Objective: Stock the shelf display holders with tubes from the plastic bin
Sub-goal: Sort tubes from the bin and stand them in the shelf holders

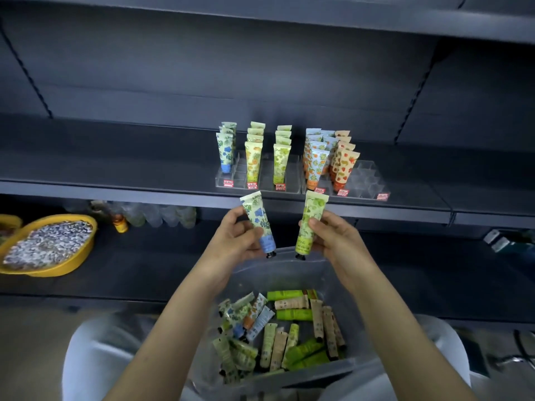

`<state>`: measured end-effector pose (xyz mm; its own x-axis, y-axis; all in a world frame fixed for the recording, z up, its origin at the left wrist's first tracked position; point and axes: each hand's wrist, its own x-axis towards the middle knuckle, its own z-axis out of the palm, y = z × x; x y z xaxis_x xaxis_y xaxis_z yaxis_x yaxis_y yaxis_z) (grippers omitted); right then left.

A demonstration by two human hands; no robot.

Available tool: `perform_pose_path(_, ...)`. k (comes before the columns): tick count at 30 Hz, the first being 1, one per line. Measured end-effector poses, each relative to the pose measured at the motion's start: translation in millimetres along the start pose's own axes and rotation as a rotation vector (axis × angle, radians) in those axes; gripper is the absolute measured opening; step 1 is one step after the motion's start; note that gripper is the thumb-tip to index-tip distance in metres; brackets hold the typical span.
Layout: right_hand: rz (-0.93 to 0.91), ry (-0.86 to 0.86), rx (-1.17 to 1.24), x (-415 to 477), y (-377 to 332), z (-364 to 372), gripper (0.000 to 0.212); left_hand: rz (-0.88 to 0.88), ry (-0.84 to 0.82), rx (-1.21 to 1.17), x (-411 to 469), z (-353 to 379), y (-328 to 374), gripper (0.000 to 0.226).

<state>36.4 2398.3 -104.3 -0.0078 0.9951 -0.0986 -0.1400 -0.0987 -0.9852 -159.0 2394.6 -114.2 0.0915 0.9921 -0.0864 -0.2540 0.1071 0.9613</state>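
Bin (343,274), left grip (236,240) pinching blue tube (255,209), right grip (334,240) green tube (314,209)

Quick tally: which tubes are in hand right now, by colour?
Blue-flower tube: 1, held in the left hand
Green-leaf tube: 1, held in the right hand
Total: 2

The bin's (289,273) near wall ran off the bottom edge. Above the bin, the left hand (234,238) hid part of the blue tube (257,214), and the right hand (335,238) hid part of the green tube's (314,209) lettering. Left of the bin, the basin's (79,259) contents were blurred.
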Motion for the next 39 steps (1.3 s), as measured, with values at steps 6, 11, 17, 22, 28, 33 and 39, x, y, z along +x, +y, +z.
perform_pose_path(6,-0.031,-0.059,-0.065,20.3,-12.3,8.0,0.02,0.049,0.048,0.039,19.3,-10.9,15.3,0.024)
perform_pose_path(11,-0.042,-0.007,-0.114,43.0,-19.3,16.8,0.02,0.145,0.167,0.07,49.3,-30.4,30.6,0.02)
perform_pose_path(17,-0.068,0.001,-0.084,65.1,-24.6,25.5,0.017,0.276,0.313,0.107,87.3,-56.7,49.2,0.019)
perform_pose_path(22,-0.087,-0.009,-0.096,76.8,-22.9,29.6,0.016,0.326,0.35,0.235,114.8,-67.3,54.4,0.017)
perform_pose_path(28,-0.084,0.007,-0.077,89.9,-19.3,27.5,0.016,0.359,0.37,0.403,135.8,-71.8,46.9,0.021)
perform_pose_path(33,-0.068,0.048,-0.057,98.6,-14.3,26.6,0.021,0.369,0.374,0.483,146.0,-79.0,44.3,0.021)
perform_pose_path(39,-0.066,0.061,-0.075,103.6,-15.1,31.2,0.021,0.321,0.293,0.559,152.8,-81.1,35.3,0.02)
